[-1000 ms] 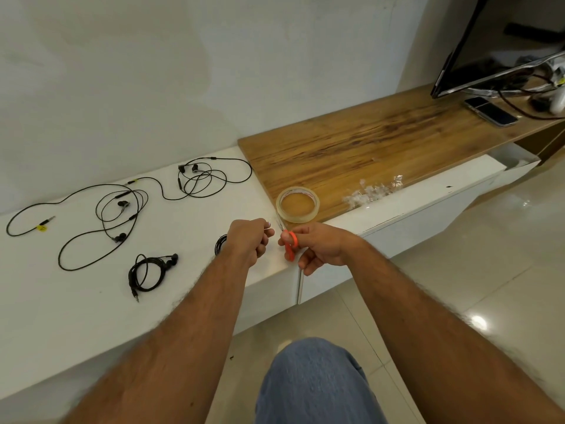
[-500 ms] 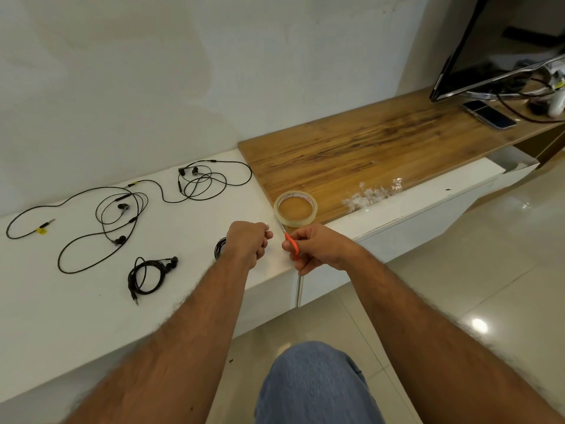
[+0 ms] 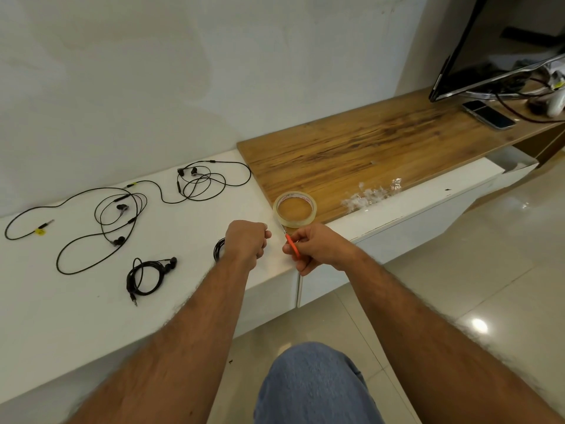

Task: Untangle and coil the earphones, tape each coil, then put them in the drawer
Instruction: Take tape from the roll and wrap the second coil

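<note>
My left hand point(image 3: 248, 240) is curled in a fist over the white counter point(image 3: 76, 307) and pinches what looks like a clear tape strip running toward the tape roll point(image 3: 294, 208). A black earphone coil point(image 3: 219, 250) peeks out from under that hand. My right hand point(image 3: 318, 247) grips orange-handled scissors point(image 3: 292, 244), blades pointing up toward the roll. Another coiled pair of earphones point(image 3: 146, 276) lies to the left. Two loose pairs point(image 3: 117, 217) point(image 3: 200, 182) are spread out further back.
Crumpled clear tape scraps point(image 3: 370, 195) lie on the wooden top point(image 3: 367, 148). At the far right stand a TV point(image 3: 495, 47), a phone point(image 3: 489, 114) and cables. A white drawer point(image 3: 516, 166) is open at the cabinet's right end. My knee point(image 3: 312, 384) is over the tiled floor.
My right hand has squeezed the scissor handles together and shifted slightly toward the tape roll. My left hand stays in place.
</note>
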`<state>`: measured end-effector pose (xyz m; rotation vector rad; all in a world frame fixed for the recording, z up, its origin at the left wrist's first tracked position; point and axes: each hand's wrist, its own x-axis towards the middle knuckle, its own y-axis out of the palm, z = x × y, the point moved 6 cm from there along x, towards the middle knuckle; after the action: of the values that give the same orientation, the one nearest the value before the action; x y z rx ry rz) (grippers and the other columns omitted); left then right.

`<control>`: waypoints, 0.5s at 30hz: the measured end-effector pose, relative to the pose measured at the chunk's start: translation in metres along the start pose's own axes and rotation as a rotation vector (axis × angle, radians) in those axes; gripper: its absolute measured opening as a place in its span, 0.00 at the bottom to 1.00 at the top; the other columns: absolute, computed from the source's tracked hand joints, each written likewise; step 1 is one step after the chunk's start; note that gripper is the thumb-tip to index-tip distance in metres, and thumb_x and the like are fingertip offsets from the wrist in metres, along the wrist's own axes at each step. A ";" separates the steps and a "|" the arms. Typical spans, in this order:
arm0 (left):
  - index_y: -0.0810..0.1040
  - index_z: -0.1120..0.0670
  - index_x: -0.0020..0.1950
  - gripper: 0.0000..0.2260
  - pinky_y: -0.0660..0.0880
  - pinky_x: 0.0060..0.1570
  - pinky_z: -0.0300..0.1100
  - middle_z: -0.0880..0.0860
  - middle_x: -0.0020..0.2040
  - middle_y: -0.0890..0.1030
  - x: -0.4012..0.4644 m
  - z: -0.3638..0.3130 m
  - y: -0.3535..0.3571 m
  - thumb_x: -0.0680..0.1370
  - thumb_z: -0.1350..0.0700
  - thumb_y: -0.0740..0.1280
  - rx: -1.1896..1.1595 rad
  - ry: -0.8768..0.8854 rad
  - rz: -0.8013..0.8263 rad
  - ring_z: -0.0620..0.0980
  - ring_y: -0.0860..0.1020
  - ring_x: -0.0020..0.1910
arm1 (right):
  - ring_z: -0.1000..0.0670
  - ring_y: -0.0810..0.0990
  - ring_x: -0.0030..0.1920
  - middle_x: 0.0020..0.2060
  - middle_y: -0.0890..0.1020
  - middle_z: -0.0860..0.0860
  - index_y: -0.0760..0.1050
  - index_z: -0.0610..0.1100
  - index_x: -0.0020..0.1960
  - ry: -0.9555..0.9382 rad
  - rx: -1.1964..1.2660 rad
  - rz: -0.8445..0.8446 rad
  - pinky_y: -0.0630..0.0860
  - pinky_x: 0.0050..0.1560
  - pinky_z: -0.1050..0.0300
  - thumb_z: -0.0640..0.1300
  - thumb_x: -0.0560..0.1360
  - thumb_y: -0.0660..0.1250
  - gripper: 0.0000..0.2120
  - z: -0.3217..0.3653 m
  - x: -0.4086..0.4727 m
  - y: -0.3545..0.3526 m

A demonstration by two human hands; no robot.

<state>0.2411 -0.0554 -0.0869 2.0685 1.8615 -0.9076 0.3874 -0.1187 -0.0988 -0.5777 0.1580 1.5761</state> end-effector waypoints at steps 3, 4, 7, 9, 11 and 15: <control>0.77 0.59 0.35 0.11 0.62 0.27 0.38 0.55 0.37 0.77 0.000 -0.001 -0.003 0.77 0.59 0.64 0.021 0.009 -0.018 0.47 0.65 0.25 | 0.52 0.82 0.30 0.32 0.84 0.52 0.79 0.38 0.55 0.000 -0.019 -0.007 0.84 0.40 0.50 0.40 0.79 0.67 0.08 0.001 -0.001 0.000; 0.77 0.59 0.36 0.11 0.62 0.27 0.38 0.55 0.36 0.77 -0.001 -0.001 -0.004 0.78 0.59 0.64 0.021 0.015 -0.020 0.47 0.65 0.25 | 0.52 0.82 0.30 0.32 0.84 0.53 0.79 0.37 0.56 -0.001 -0.030 -0.012 0.84 0.39 0.51 0.39 0.79 0.66 0.08 0.002 -0.002 0.000; 0.78 0.59 0.40 0.09 0.64 0.29 0.38 0.55 0.36 0.78 -0.001 -0.002 -0.006 0.77 0.60 0.62 0.016 0.075 -0.031 0.49 0.67 0.27 | 0.53 0.82 0.28 0.31 0.84 0.55 0.78 0.37 0.58 -0.001 -0.084 -0.061 0.83 0.35 0.54 0.39 0.79 0.67 0.09 0.005 -0.003 -0.003; 0.78 0.58 0.43 0.07 0.67 0.30 0.39 0.55 0.40 0.80 -0.002 -0.005 -0.006 0.78 0.60 0.62 -0.006 0.146 -0.037 0.49 0.72 0.29 | 0.52 0.82 0.29 0.33 0.84 0.52 0.79 0.38 0.57 -0.003 -0.167 -0.115 0.83 0.34 0.55 0.41 0.76 0.70 0.11 0.009 -0.004 -0.007; 0.77 0.57 0.49 0.06 0.70 0.28 0.38 0.54 0.44 0.81 -0.004 -0.007 -0.004 0.79 0.60 0.61 -0.035 0.187 -0.039 0.46 0.77 0.31 | 0.50 0.83 0.31 0.38 0.84 0.46 0.80 0.39 0.56 -0.001 -0.303 -0.169 0.83 0.34 0.54 0.44 0.73 0.74 0.13 0.015 -0.003 -0.010; 0.77 0.56 0.54 0.07 0.71 0.27 0.38 0.53 0.47 0.81 -0.005 -0.009 -0.001 0.79 0.61 0.61 -0.056 0.214 -0.048 0.46 0.80 0.32 | 0.49 0.84 0.35 0.44 0.83 0.46 0.79 0.42 0.53 0.005 -0.650 -0.266 0.83 0.37 0.54 0.47 0.72 0.76 0.14 0.032 -0.004 -0.018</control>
<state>0.2429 -0.0550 -0.0770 2.1696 2.0237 -0.6580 0.3961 -0.1061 -0.0652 -1.0579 -0.4308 1.3496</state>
